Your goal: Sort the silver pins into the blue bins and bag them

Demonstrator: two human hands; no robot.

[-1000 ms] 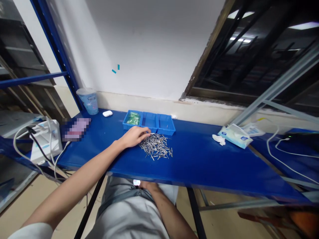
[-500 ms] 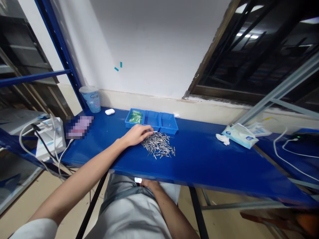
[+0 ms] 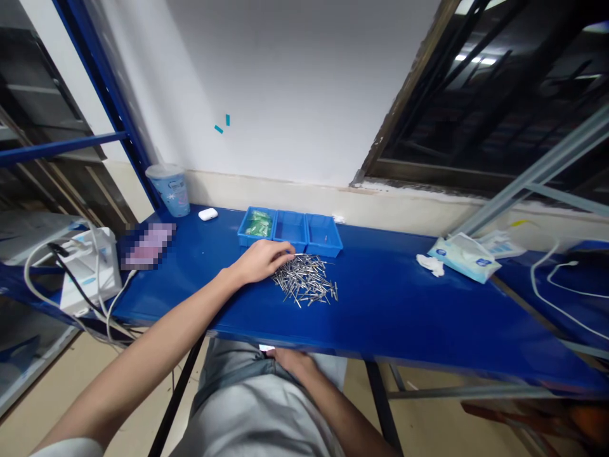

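My left hand (image 3: 266,260) rests at the left edge of a heap of thin silvery metal pins (image 3: 307,280) on the blue table. Its fingers are curled and the thumb meets them at the heap's upper left; what is between the fingertips is too small to make out. Just behind stand three joined blue bins (image 3: 291,228); the left one holds green packets (image 3: 259,223), the right one a tiny piece. Below the table edge, in my lap, my right hand (image 3: 292,360) is closed by a bright, screen-like object (image 3: 266,348), mostly hidden by the table.
A blue patterned cup (image 3: 174,193) and a white case (image 3: 208,214) stand at the back left. Farther left are a blurred pink item (image 3: 150,246) and a white power strip (image 3: 95,273) with cables. A tissue pack (image 3: 466,259) and crumpled tissue (image 3: 431,264) lie right.
The view has shifted slightly. My left hand stays at the heap with its fingers curled. Less of the bright object by my right hand shows now.
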